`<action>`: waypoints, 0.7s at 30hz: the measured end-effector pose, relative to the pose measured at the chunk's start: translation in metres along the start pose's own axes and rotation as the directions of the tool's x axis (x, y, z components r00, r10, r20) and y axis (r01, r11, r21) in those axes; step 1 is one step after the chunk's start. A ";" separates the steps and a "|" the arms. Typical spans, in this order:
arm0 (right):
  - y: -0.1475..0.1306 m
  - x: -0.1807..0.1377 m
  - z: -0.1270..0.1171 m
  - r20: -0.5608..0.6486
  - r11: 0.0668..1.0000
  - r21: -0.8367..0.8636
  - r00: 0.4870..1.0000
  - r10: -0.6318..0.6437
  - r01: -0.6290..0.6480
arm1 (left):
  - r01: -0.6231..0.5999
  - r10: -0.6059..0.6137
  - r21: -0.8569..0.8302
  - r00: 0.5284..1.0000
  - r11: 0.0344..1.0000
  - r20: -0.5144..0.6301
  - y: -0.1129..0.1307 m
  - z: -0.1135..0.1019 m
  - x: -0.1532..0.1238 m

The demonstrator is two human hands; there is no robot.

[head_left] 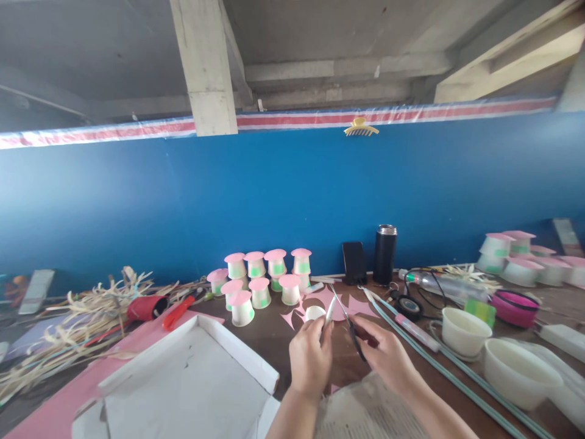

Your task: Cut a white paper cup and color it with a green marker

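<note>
In the middle of the workbench, my left hand (311, 356) pinches a small, narrow white piece (329, 308) whose kind I cannot make out. My right hand (381, 344) is closed on scissors (351, 329) with black handles, the blades pointing away from me beside the white piece. Just beyond my left hand is a small white cup (314, 312), partly hidden by the fingers. Pink paper scraps (361, 306) with cut-out edges lie behind both hands. To the left stand several upturned white cups (242, 311) with pink paper discs on top and green patches on their sides.
A shallow white box (183, 378) lies front left, near pale strips (91, 323) and a red cup (147, 308). A phone (354, 262) and black flask (385, 255) stand against the blue wall (292, 189). White bowls (521, 369) and long pale-green rods (457, 366) lie right.
</note>
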State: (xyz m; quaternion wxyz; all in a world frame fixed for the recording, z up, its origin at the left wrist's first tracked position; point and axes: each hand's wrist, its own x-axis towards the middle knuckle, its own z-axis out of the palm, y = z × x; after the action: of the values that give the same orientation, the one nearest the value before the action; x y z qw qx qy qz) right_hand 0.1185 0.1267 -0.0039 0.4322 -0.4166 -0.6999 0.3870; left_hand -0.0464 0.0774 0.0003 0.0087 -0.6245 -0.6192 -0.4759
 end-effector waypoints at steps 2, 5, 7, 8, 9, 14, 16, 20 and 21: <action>0.001 0.000 0.000 -0.002 1.000 0.008 1.000 -0.009 0.009 | -0.003 0.003 0.003 1.000 1.000 0.000 0.000 0.001 0.000; 0.000 0.000 0.000 -0.006 1.000 0.009 1.000 -0.016 0.016 | -0.006 0.006 0.007 1.000 1.000 -0.005 -0.001 0.001 0.001; -0.001 0.001 0.000 -0.012 1.000 0.000 1.000 -0.011 0.011 | -0.003 0.003 0.009 1.000 1.000 -0.009 0.000 0.001 0.002; -0.002 0.001 -0.001 -0.014 1.000 -0.005 1.000 -0.007 0.007 | -0.002 0.003 0.009 1.000 1.000 -0.009 0.000 0.000 0.002; -0.003 0.000 -0.001 -0.018 1.000 -0.009 1.000 -0.004 0.004 | -0.002 0.002 0.010 1.000 1.000 -0.007 0.000 0.000 0.001; -0.007 -0.001 -0.001 -0.025 1.000 -0.020 0.999 -0.024 0.024 | 0.000 0.000 0.014 1.000 1.000 -0.008 0.001 -0.001 -0.001; -0.009 -0.002 -0.001 -0.014 0.999 -0.022 1.000 -0.024 0.023 | 0.003 -0.003 0.004 1.000 1.000 -0.008 0.001 0.000 0.000; -0.010 -0.003 -0.001 -0.002 1.000 -0.015 1.000 -0.015 0.015 | 0.008 -0.008 -0.009 1.000 1.000 -0.007 0.000 0.000 0.001; -0.010 -0.003 -0.001 -0.004 1.000 -0.016 1.000 -0.015 0.015 | 0.010 -0.010 -0.010 1.000 1.000 -0.007 0.001 -0.001 0.001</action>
State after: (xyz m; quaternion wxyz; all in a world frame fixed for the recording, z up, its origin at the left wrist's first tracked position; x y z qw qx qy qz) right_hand 0.1178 0.1211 0.0045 0.4332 -0.4156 -0.7051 0.3775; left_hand -0.0465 0.0778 0.0019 0.0055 -0.6200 -0.6199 -0.4810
